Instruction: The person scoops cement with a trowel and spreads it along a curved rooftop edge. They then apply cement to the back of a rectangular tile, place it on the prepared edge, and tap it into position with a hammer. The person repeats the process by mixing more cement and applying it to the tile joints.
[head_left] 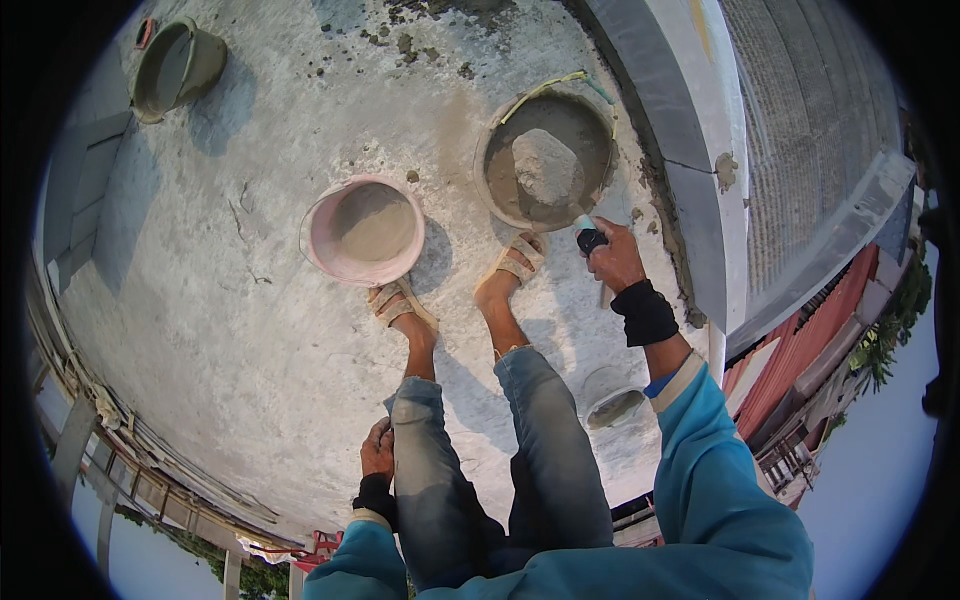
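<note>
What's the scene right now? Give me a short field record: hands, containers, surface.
right hand: closed on a dark tool handle at the near rim of the grey pan
left hand: resting against the left trouser leg, holding nothing visible
grey pan: round, holds a heap of grey mortar
pink bucket: by the left foot, grey mix inside
green bucket: far left, apart from the rest
surface: pale concrete roof, bits of mortar scattered
</note>
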